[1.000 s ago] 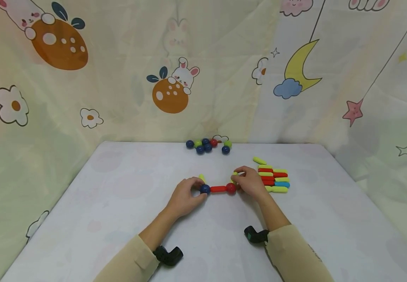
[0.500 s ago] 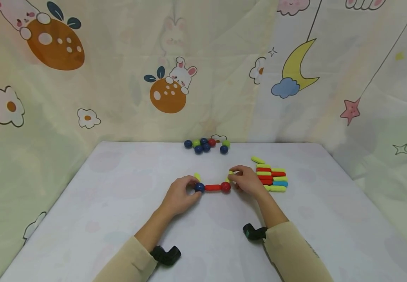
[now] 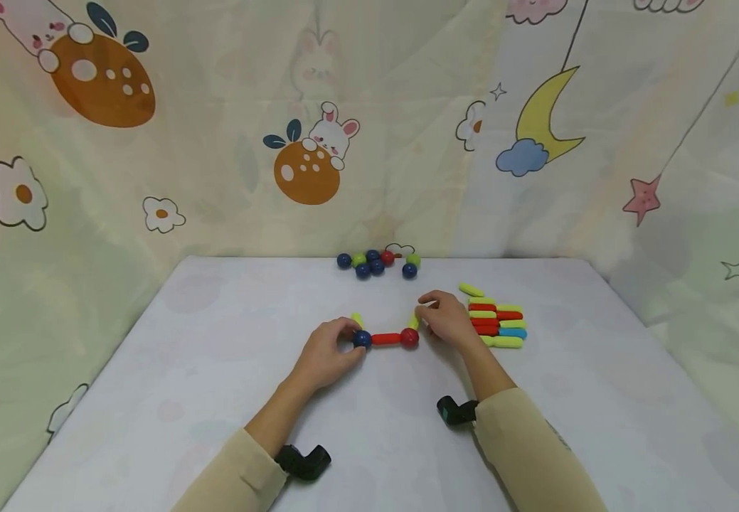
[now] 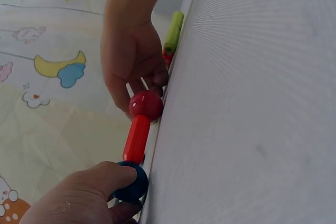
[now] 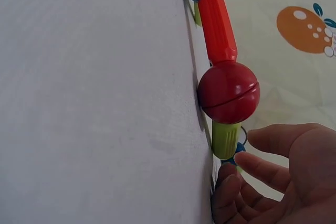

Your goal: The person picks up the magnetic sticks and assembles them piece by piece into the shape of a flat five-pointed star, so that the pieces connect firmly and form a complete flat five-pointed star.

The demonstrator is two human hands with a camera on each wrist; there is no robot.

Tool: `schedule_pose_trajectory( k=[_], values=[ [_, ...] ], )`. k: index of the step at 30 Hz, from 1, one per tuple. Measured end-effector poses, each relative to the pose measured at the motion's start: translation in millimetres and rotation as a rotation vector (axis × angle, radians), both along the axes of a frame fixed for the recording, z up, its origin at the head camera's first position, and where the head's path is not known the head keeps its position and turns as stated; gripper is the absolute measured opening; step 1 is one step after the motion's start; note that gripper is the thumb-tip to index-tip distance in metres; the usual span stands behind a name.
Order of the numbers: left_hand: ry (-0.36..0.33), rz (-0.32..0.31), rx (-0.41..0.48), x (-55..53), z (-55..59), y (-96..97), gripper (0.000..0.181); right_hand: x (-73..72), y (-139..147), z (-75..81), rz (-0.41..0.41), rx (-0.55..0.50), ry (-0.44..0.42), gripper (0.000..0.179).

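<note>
My left hand (image 3: 328,355) pinches a dark blue ball (image 3: 362,339) between thumb and fingers, seen close up in the left wrist view. A red stick (image 3: 385,339) joins this ball to a red ball (image 3: 410,338). From the red ball a yellow-green stick (image 3: 415,319) points toward the far side of the table, and another yellow-green stick (image 3: 357,320) extends from the blue ball. Just right of the red ball's stick is my right hand (image 3: 449,320). In the right wrist view its thumb and forefinger are spread apart beside that stick's end (image 5: 224,142), gripping nothing.
Several loose balls (image 3: 377,267) in blue, green and red lie along the table's far edge. Right of my right hand, rows of red, yellow-green and blue sticks (image 3: 503,325) lie side by side, with a single yellow-green stick (image 3: 471,290) behind them.
The joined balls and sticks shifted slightly left with my left hand. My right hand's fingers, earlier on the red ball's yellow-green stick, have let go and moved slightly away.
</note>
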State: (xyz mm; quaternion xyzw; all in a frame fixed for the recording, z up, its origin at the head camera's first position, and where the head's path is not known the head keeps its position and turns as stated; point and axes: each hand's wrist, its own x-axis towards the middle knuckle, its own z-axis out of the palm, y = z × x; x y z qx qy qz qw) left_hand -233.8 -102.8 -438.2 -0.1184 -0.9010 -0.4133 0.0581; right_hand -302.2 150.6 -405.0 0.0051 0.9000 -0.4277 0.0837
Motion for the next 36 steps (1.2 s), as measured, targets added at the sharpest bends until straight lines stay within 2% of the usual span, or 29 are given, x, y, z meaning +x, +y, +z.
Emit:
schedule_pose_trajectory(
  k=[9, 17, 22, 27, 30, 36],
  values=[
    [0.02, -0.018, -0.01, -1.7, 2.4, 2.5, 0.031, -22.5, -6.4, 2.9, -0.013, 0.055, 0.112, 0.047],
    [0.008, -0.012, -0.008, -0.4, 3.3, 1.3, 0.03, -44.3, -14.3, 0.5, 0.0, 0.071, 0.093, 0.054],
    [0.01, 0.0, -0.011, -0.1, 2.4, -1.7, 0.029, -58.1, -17.0, -5.7, 0.036, 0.099, 0.138, 0.059],
    [0.027, 0.0, -0.017, -2.0, 1.3, -3.1, 0.029, -67.7, -20.5, -5.9, 0.112, 0.153, 0.171, 0.061],
    [0.034, 0.004, -0.014, -2.7, 0.3, -3.2, 0.029, -71.9, -24.9, -2.9, 0.153, 0.207, 0.157, 0.062],
    [0.016, -0.002, 0.001, -2.5, -1.7, -2.3, 0.03, -77.0, -31.2, 2.4, 0.145, 0.324, 0.075, 0.065]
  ],
)
